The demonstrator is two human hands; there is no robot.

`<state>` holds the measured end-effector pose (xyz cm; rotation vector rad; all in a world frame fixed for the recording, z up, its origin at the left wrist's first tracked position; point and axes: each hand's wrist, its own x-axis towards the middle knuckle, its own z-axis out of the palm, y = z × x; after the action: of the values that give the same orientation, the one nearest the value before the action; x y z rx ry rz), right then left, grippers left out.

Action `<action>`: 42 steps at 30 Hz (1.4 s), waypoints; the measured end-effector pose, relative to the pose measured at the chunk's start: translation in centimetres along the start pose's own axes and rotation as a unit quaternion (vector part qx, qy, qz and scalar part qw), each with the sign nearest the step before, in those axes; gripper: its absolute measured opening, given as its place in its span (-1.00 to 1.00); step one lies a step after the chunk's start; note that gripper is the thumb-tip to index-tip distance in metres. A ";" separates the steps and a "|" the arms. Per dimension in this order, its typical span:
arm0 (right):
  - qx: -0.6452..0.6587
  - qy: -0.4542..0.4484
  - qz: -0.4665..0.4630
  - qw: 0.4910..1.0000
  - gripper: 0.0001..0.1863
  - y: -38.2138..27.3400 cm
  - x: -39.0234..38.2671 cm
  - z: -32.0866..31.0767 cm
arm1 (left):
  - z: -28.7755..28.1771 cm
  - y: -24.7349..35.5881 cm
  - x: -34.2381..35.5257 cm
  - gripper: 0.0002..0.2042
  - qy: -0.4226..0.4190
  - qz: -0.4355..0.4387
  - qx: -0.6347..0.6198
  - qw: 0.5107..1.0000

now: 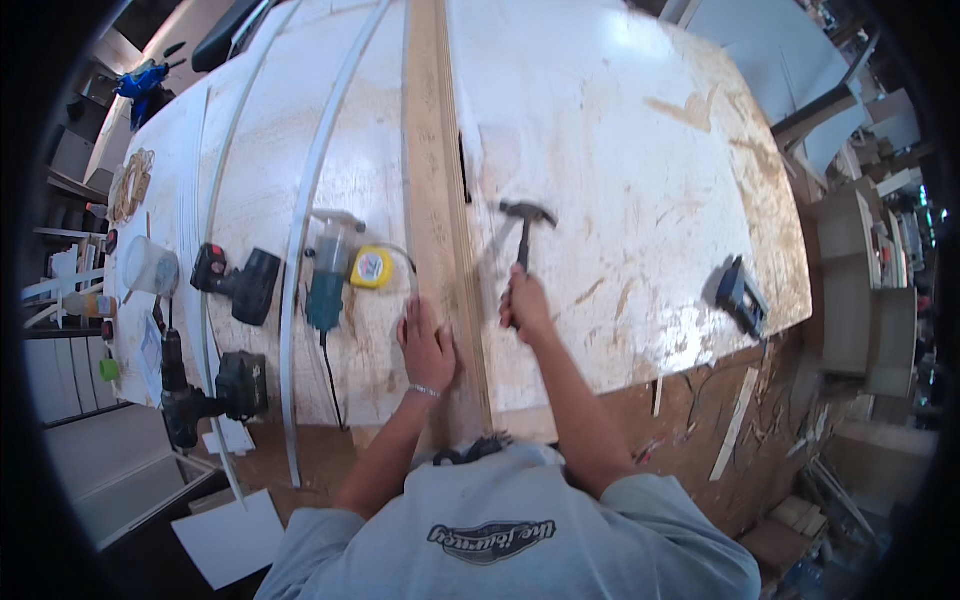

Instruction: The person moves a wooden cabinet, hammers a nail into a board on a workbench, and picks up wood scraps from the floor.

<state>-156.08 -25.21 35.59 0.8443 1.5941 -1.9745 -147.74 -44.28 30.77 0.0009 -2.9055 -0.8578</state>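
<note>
Hammer (525, 238) (dark, curve-headed) sits clamped in right grip (527, 303), left grip (427, 346) unclenched on straight tan wood (434, 190).

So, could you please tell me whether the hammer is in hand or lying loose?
In hand: the right hand grips the hammer by its handle.

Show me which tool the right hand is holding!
The hammer: the person's right hand grips it, while the dark drills and green-bodied power tool lie untouched.

hammer (525, 232): black | board (430, 150): tan, dark-lined | tape measure (371, 267): yellow | trimmer (325, 298): teal | tabletop (590, 120): white, brown-blotched
</note>
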 end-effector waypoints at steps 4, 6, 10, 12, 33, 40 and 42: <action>-0.044 -0.062 0.007 0.997 -0.62 -1.8 -1.5 1.2 | -0.4 -0.6 -0.6 -0.32 -0.009 -0.020 0.006 1.000; -0.069 -0.077 0.013 0.995 -0.60 -2.9 -0.4 -1.0 | -0.8 -0.1 -0.3 -0.31 0.003 -0.018 -0.011 1.000; -0.287 0.030 -0.115 0.950 -0.55 -1.6 -4.2 -0.1 | -1.1 -0.4 -1.8 -0.35 0.014 -0.039 -0.039 0.998; -0.378 0.120 -0.282 0.873 -0.61 4.2 -5.2 -2.2 | -1.5 0.6 -3.8 -0.38 0.000 -0.051 -0.041 0.998; -0.464 -0.014 -0.234 0.854 -0.48 14.0 -18.1 5.9 | -6.5 -1.7 -9.0 -0.51 -0.102 -0.235 -0.619 0.742; -0.556 -0.229 -0.254 0.757 -0.33 15.8 -21.7 7.0 | -6.1 -10.6 -8.6 -0.62 0.167 -0.066 -0.163 0.970; -0.554 -0.214 -0.250 0.765 -0.39 16.1 -21.4 2.4 | -8.7 -6.0 -8.0 -0.56 0.033 -0.114 -0.052 0.992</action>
<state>-130.39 -31.64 40.01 -0.5110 2.3160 -0.9386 -139.06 -53.79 33.93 0.3528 -2.8331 -1.0234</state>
